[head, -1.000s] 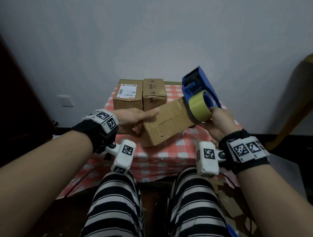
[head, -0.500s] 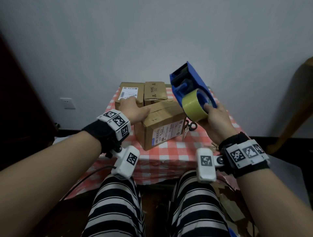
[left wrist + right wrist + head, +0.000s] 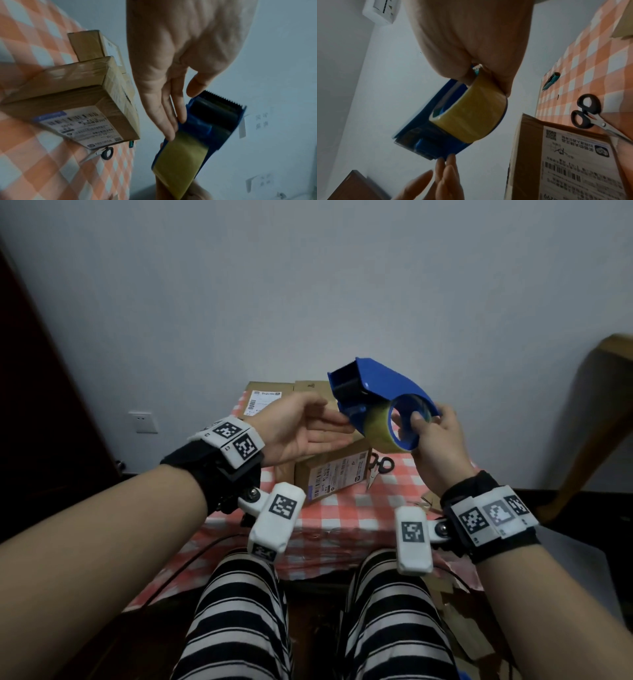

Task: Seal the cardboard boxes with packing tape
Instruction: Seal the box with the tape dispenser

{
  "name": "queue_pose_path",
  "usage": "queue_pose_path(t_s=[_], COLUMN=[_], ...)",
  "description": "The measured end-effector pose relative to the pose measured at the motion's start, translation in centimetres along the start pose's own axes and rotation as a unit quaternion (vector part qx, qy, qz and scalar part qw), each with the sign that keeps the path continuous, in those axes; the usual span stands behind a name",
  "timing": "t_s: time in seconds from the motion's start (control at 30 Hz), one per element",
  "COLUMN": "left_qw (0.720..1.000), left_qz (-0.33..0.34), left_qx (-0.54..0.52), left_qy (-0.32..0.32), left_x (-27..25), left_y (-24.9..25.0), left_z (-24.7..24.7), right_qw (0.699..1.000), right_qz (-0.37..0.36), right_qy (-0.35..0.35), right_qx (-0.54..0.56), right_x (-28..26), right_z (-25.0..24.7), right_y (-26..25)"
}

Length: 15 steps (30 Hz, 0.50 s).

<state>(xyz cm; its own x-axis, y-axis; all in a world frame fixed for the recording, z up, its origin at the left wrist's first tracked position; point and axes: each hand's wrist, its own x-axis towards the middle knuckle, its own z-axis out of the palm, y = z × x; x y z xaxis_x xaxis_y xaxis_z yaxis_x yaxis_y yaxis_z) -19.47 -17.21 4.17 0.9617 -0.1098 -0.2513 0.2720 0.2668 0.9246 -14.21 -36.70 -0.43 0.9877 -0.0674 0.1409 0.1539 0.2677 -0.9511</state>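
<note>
My right hand (image 3: pixel 431 440) grips a blue tape dispenser (image 3: pixel 380 392) through the core of its yellowish tape roll (image 3: pixel 378 428), holding it in the air above the table. My left hand (image 3: pixel 308 429) is open with straight fingers, and its fingertips (image 3: pixel 169 129) touch the dispenser's front by the roll (image 3: pixel 180 162). Below them a cardboard box (image 3: pixel 335 474) with a white shipping label stands on the checked tablecloth (image 3: pixel 342 518). Two more boxes (image 3: pixel 263 402) stand behind it, partly hidden by my left hand.
Black-handled scissors (image 3: pixel 380 465) lie on the cloth right of the near box, and a teal object (image 3: pixel 551 80) lies farther back. A wooden chair (image 3: pixel 599 419) stands at the right. My striped legs (image 3: pixel 239 611) sit under the table's front edge.
The near box was set down on the table and my left hand let go of it. That hand rose to the dispenser, which my right hand tilted leftward and lower.
</note>
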Motion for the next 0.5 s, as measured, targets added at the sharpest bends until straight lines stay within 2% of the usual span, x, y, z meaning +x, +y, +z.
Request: queue_pose_path(t_s=[0.27, 0.5], left_qw=[0.993, 0.998], left_qz=[-0.091, -0.059], left_qx=[0.041, 0.024], left_qy=[-0.069, -0.030], left_x=[-0.8, -0.3], left_y=[-0.3, -0.7], left_z=[0.8, 1.7], right_qw=[0.999, 0.997], right_qz=[-0.049, -0.076], right_qy=[0.012, 0.006], right_qx=[-0.021, -0.026], right_x=[-0.5, -0.1], right_z=[-0.4, -1.2], right_y=[-0.1, 0.1])
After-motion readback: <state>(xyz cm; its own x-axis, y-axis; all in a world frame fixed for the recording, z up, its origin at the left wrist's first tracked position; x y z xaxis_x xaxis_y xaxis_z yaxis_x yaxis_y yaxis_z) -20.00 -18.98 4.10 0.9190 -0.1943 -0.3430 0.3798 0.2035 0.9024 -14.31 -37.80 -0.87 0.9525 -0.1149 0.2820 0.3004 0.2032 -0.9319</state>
